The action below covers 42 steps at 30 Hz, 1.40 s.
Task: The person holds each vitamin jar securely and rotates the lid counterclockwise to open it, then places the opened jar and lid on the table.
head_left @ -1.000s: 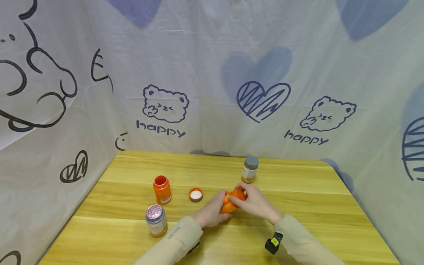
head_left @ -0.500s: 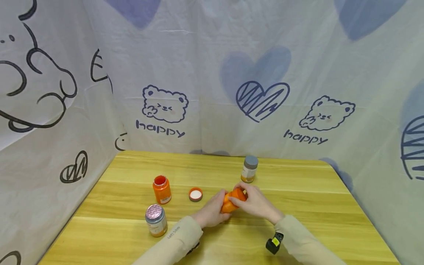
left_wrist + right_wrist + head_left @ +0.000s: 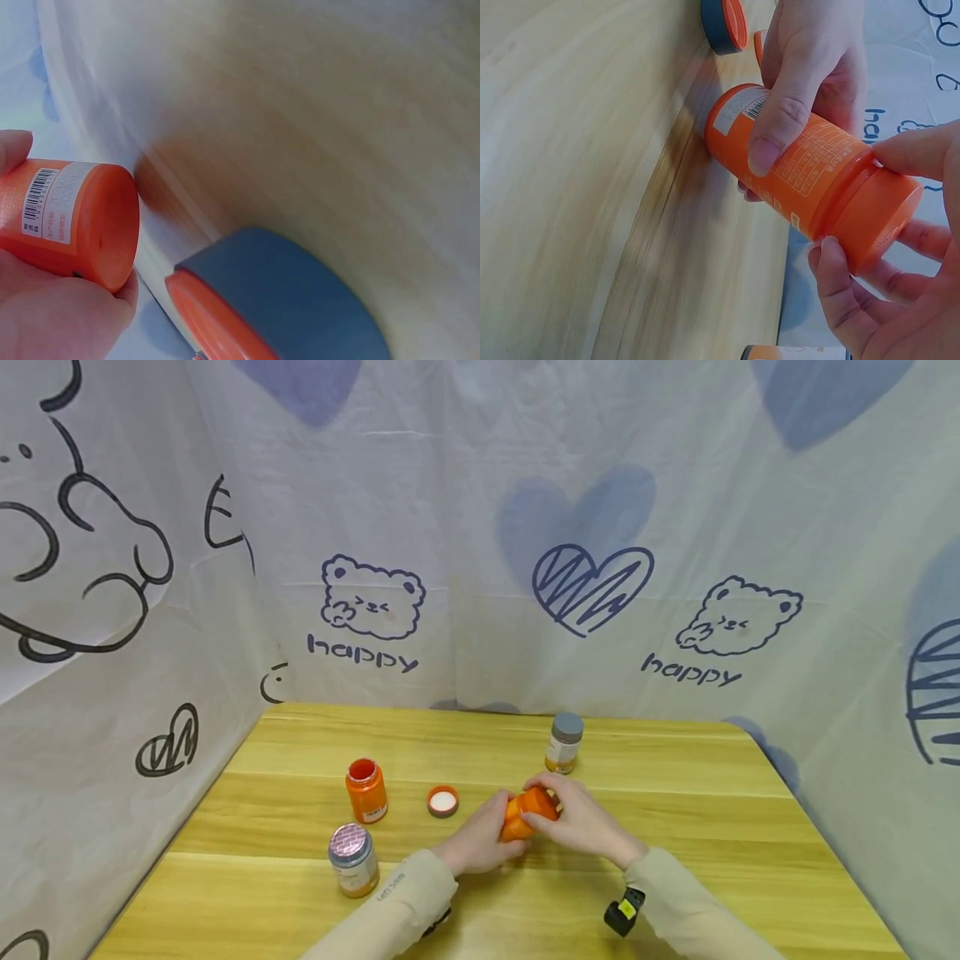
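Observation:
An orange bottle (image 3: 516, 824) is held tilted over the middle of the table. My left hand (image 3: 480, 839) grips its body, thumb laid along the printed side in the right wrist view. Fingers and thumb of my right hand (image 3: 581, 818) hold the orange lid (image 3: 876, 221) at the bottle's upper end. The lid sits on the neck, with a narrow groove between it and the body. In the left wrist view the bottle's base (image 3: 116, 229) faces the camera, beside a barcode label (image 3: 52, 201); the lid end lies out of that view.
An uncapped orange bottle (image 3: 367, 795) stands at the left, behind a jar with a foil-like top (image 3: 352, 864). A grey cap (image 3: 442, 802) lies inside-up left of my hands. Behind them stands a grey-lidded jar (image 3: 564, 745). A printed cloth (image 3: 480, 610) hangs beyond the table.
Both hands stay on the orange bottle in nearly the same place. The right fingers have shifted slightly left over the lid. The other things have not moved.

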Each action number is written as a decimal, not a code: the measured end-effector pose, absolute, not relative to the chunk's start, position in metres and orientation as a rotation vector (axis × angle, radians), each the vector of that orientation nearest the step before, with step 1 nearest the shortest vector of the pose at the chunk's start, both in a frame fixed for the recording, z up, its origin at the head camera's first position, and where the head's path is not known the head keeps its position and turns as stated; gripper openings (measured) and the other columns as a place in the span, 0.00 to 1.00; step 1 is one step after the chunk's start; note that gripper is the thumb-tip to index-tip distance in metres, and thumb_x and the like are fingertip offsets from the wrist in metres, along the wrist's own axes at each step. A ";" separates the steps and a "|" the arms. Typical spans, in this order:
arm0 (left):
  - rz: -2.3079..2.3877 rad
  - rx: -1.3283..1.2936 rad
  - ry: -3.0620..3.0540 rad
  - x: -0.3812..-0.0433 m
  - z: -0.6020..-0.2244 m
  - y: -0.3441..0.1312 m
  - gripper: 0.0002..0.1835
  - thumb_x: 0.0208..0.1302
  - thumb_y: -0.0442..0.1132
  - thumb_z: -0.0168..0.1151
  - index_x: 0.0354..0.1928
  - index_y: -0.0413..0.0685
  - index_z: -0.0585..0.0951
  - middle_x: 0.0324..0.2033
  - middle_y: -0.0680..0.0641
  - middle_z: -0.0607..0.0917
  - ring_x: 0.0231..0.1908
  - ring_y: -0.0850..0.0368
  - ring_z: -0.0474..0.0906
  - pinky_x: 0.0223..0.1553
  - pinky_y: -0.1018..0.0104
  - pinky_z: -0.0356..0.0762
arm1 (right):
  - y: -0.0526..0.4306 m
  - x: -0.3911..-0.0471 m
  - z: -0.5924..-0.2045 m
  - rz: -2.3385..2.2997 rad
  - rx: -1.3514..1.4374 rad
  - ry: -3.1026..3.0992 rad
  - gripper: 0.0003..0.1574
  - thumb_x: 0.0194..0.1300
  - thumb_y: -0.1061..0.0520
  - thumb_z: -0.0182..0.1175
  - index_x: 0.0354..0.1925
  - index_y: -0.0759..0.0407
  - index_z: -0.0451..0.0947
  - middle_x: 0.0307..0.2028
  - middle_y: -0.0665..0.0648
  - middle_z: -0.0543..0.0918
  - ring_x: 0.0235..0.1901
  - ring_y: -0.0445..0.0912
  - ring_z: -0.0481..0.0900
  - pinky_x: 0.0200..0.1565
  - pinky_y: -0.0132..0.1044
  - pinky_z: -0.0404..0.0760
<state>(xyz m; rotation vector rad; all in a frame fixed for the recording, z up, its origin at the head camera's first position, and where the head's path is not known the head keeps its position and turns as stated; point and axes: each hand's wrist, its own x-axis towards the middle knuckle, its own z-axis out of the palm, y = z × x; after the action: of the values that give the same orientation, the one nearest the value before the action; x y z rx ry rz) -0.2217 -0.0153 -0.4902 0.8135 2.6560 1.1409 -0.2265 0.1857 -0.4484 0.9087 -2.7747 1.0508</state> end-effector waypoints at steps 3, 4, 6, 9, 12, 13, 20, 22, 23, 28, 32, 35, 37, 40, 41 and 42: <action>1.137 0.808 2.654 -0.222 -0.491 -0.015 0.26 0.64 0.42 0.66 0.59 0.43 0.66 0.42 0.49 0.75 0.36 0.61 0.70 0.40 0.71 0.70 | 0.187 -0.225 -0.449 1.024 0.917 -2.771 0.22 0.65 0.54 0.67 0.54 0.59 0.77 0.49 0.57 0.83 0.42 0.45 0.79 0.42 0.33 0.81; 1.135 0.806 2.654 -0.222 -0.491 -0.016 0.26 0.64 0.42 0.66 0.59 0.43 0.66 0.42 0.49 0.75 0.36 0.61 0.70 0.40 0.71 0.70 | 0.187 -0.225 -0.449 1.022 0.916 -2.773 0.22 0.65 0.54 0.68 0.55 0.58 0.77 0.50 0.56 0.83 0.43 0.45 0.79 0.43 0.33 0.81; 1.141 0.805 2.650 -0.222 -0.490 -0.017 0.27 0.64 0.42 0.66 0.59 0.43 0.66 0.43 0.48 0.75 0.37 0.61 0.70 0.40 0.70 0.70 | 0.187 -0.225 -0.449 1.029 0.911 -2.778 0.23 0.64 0.55 0.68 0.56 0.58 0.77 0.51 0.56 0.82 0.45 0.46 0.79 0.44 0.32 0.81; 1.141 0.784 2.645 -0.222 -0.491 -0.018 0.28 0.64 0.43 0.67 0.60 0.43 0.66 0.44 0.48 0.75 0.38 0.60 0.70 0.40 0.69 0.70 | 0.189 -0.225 -0.450 1.090 0.908 -2.769 0.24 0.64 0.56 0.69 0.56 0.58 0.77 0.51 0.56 0.82 0.46 0.48 0.79 0.42 0.31 0.82; 1.143 0.770 2.652 -0.223 -0.492 -0.018 0.29 0.64 0.44 0.67 0.60 0.43 0.66 0.44 0.48 0.75 0.38 0.60 0.71 0.41 0.68 0.70 | 0.190 -0.225 -0.450 1.168 0.906 -2.750 0.25 0.63 0.58 0.69 0.57 0.59 0.76 0.50 0.58 0.81 0.45 0.51 0.79 0.39 0.30 0.83; 1.139 0.767 2.659 -0.224 -0.493 -0.018 0.29 0.64 0.44 0.67 0.61 0.44 0.65 0.44 0.49 0.75 0.38 0.60 0.71 0.42 0.69 0.70 | 0.191 -0.226 -0.450 1.188 0.905 -2.744 0.25 0.63 0.59 0.69 0.57 0.59 0.76 0.50 0.58 0.81 0.45 0.52 0.80 0.39 0.30 0.83; 1.204 0.803 2.671 -0.224 -0.488 -0.019 0.28 0.62 0.42 0.68 0.59 0.43 0.67 0.43 0.47 0.77 0.37 0.60 0.72 0.41 0.68 0.71 | 0.191 -0.226 -0.450 1.306 0.898 -2.693 0.26 0.63 0.61 0.68 0.59 0.57 0.75 0.54 0.59 0.80 0.48 0.53 0.81 0.44 0.30 0.84; 1.211 0.802 2.675 -0.224 -0.486 -0.020 0.27 0.62 0.42 0.68 0.58 0.43 0.67 0.43 0.46 0.78 0.37 0.60 0.72 0.41 0.68 0.72 | 0.191 -0.226 -0.449 1.351 0.892 -2.667 0.26 0.63 0.62 0.69 0.59 0.58 0.75 0.55 0.60 0.80 0.49 0.55 0.81 0.44 0.31 0.85; 1.212 0.799 2.679 -0.223 -0.485 -0.020 0.27 0.62 0.42 0.68 0.58 0.43 0.67 0.43 0.46 0.78 0.37 0.59 0.72 0.41 0.68 0.72 | 0.191 -0.226 -0.449 1.373 0.887 -2.654 0.26 0.63 0.62 0.69 0.59 0.59 0.75 0.55 0.61 0.79 0.50 0.56 0.81 0.44 0.33 0.86; 1.227 0.783 2.692 -0.224 -0.482 -0.021 0.27 0.63 0.41 0.68 0.58 0.42 0.67 0.43 0.45 0.78 0.37 0.59 0.73 0.41 0.67 0.72 | 0.192 -0.225 -0.449 1.478 0.830 -2.597 0.28 0.62 0.64 0.68 0.59 0.62 0.74 0.57 0.64 0.77 0.54 0.61 0.80 0.46 0.39 0.87; 1.279 0.756 2.672 -0.227 -0.482 -0.021 0.26 0.65 0.41 0.68 0.59 0.42 0.67 0.45 0.46 0.79 0.39 0.58 0.74 0.43 0.66 0.73 | 0.193 -0.226 -0.451 1.548 0.769 -2.569 0.29 0.62 0.66 0.68 0.61 0.62 0.73 0.59 0.66 0.76 0.55 0.62 0.79 0.48 0.41 0.86; 1.334 0.745 2.659 -0.229 -0.482 -0.022 0.26 0.65 0.40 0.67 0.60 0.43 0.67 0.47 0.45 0.79 0.42 0.57 0.75 0.47 0.64 0.74 | 0.193 -0.227 -0.453 1.606 0.737 -2.536 0.30 0.61 0.67 0.68 0.61 0.61 0.72 0.59 0.67 0.76 0.55 0.61 0.78 0.48 0.38 0.86; 1.378 0.743 2.651 -0.230 -0.481 -0.022 0.27 0.65 0.39 0.67 0.60 0.43 0.66 0.49 0.45 0.79 0.43 0.56 0.75 0.49 0.62 0.74 | 0.193 -0.229 -0.454 1.653 0.722 -2.509 0.32 0.60 0.69 0.68 0.62 0.61 0.72 0.59 0.67 0.76 0.54 0.59 0.79 0.48 0.37 0.85; 1.440 0.717 2.647 -0.231 -0.479 -0.021 0.27 0.65 0.39 0.67 0.61 0.43 0.66 0.49 0.44 0.79 0.43 0.55 0.75 0.48 0.60 0.74 | 0.193 -0.231 -0.454 1.738 0.705 -2.459 0.34 0.59 0.72 0.67 0.62 0.63 0.70 0.60 0.68 0.75 0.54 0.57 0.78 0.49 0.37 0.85; 1.460 0.705 2.645 -0.231 -0.478 -0.021 0.27 0.65 0.39 0.67 0.61 0.43 0.67 0.49 0.44 0.79 0.43 0.55 0.75 0.47 0.60 0.74 | 0.193 -0.232 -0.455 1.768 0.702 -2.444 0.35 0.58 0.73 0.67 0.62 0.64 0.70 0.61 0.68 0.74 0.55 0.58 0.78 0.49 0.37 0.85; 1.477 0.696 2.647 -0.231 -0.477 -0.020 0.27 0.65 0.39 0.67 0.61 0.43 0.67 0.49 0.44 0.79 0.42 0.55 0.75 0.46 0.61 0.74 | 0.193 -0.232 -0.455 1.800 0.695 -2.430 0.36 0.58 0.73 0.67 0.63 0.65 0.69 0.63 0.69 0.72 0.56 0.59 0.77 0.50 0.38 0.85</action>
<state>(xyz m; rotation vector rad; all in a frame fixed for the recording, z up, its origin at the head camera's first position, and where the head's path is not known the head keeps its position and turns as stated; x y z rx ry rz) -0.2313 -0.0202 -0.4771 0.6958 2.6466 1.4766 -0.2324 0.1926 -0.4547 0.6952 -2.4296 1.7997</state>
